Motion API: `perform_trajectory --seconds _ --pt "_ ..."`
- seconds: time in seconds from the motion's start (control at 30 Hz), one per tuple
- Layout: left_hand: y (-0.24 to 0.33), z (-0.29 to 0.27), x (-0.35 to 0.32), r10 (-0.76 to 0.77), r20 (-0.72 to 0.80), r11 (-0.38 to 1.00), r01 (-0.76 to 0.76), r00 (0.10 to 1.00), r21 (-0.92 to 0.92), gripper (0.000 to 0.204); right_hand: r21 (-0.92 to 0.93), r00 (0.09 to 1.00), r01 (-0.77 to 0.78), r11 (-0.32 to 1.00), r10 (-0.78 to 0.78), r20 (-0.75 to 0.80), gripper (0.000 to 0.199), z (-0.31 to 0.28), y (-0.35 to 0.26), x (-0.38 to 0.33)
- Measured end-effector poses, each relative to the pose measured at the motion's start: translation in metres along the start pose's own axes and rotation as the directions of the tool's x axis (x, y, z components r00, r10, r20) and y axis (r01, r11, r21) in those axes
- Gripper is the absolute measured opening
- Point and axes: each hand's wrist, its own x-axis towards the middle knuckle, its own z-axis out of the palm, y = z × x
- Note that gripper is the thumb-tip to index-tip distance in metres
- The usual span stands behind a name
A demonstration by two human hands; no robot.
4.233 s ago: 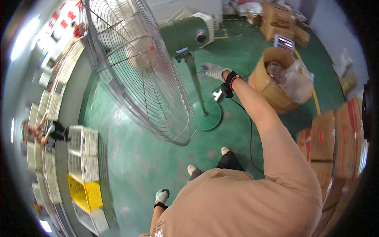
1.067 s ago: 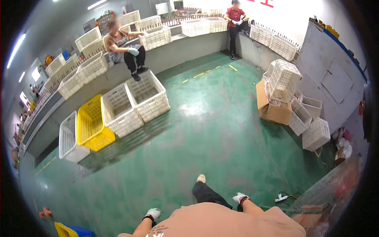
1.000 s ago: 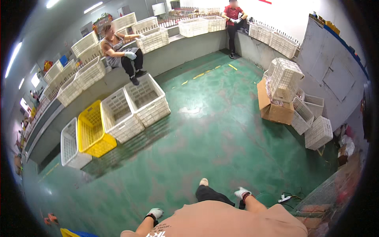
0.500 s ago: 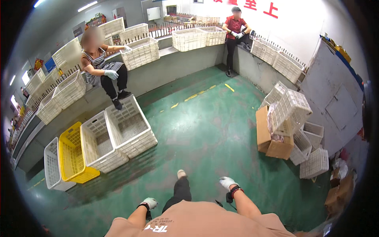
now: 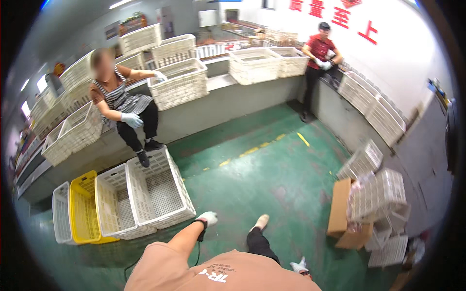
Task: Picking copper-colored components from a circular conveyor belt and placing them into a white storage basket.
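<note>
My left hand wears a white glove and a dark wrist strap. It hangs in the air just right of the nearest white crate, apart from it, with loose fingers and nothing visible in it. My right hand, also in a white glove, is low beside my right hip. Its fingers are partly apart and hold nothing that I can see. On the left, a yellow crate stands in a row between white crates. A foot in a light shoe reaches forward on the green floor.
A seated person in a striped apron rests a foot at the crates' far edge. Another person in a red shirt is at the back ledge. White crates line the ledge. An open cardboard box and tumbled crates stand right.
My left hand has swung forward and my right hand back toward my hip. A light-shod foot now shows farther right. The view has turned left, so the people and the box sit lower in it.
</note>
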Motion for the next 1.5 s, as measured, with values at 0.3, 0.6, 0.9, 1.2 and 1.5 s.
perform_trajectory --seconds 0.3,0.6,0.9,1.2,1.5 --pt "0.06 -0.159 0.178 -0.126 0.076 0.986 0.134 0.989 -0.104 0.041 -0.61 0.641 0.728 0.313 -0.627 0.443 0.032 -0.098 -0.258 0.298" --pt "0.063 -0.357 0.352 -0.09 -0.04 0.97 0.079 0.995 -0.228 0.04 0.181 0.834 0.42 0.889 -0.457 0.31 0.036 -0.278 -0.669 0.316" --pt "0.166 -0.755 0.639 0.183 -0.722 0.983 -0.116 0.667 0.142 0.028 -0.585 0.729 0.613 0.532 -0.666 0.158 0.024 -0.308 -0.733 0.447" --pt "0.22 -0.942 0.876 0.212 -0.637 0.938 0.029 0.742 0.346 0.072 0.278 0.959 -0.144 0.95 0.065 0.275 0.027 -0.374 -0.815 0.417" --pt "0.18 -0.96 0.922 0.011 -0.58 0.96 0.153 0.814 0.233 0.05 -0.69 0.833 0.526 0.497 -0.466 0.299 0.033 -0.438 -1.025 0.567"
